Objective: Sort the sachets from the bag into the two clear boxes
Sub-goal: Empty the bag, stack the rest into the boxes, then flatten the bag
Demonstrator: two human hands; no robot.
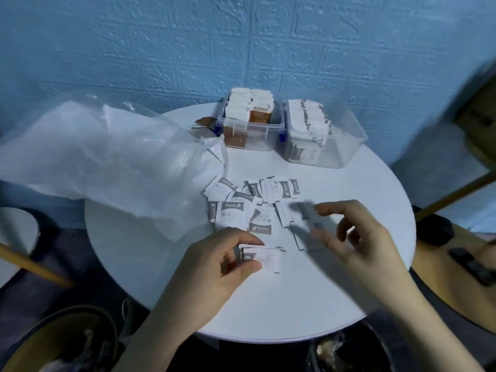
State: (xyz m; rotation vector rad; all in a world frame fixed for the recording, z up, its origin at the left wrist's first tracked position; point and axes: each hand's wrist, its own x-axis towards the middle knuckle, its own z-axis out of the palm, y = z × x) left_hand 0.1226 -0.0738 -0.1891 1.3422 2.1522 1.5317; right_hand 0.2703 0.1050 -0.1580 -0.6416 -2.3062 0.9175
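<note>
- our left hand (230,260) pinches a small stack of flat white paper sachets (261,255) between thumb and fingers, probably gathering matching ones for a single drop.
- our right hand (354,237) hangs over the table with fingers loosely curled; it is blurred, so we cannot tell if it grips anything.
- loose grey-printed white sachets (249,208) lie overlapped on the round white table (295,304), just beyond both hands.
- the crinkled clear plastic bag (102,157) slumps at left, its mouth towards the pile.
- at the far edge, the clear box with brown sachets (249,122) stands beside the clear box with grey-printed sachets (322,135), packets stacked upright inside.
</note>
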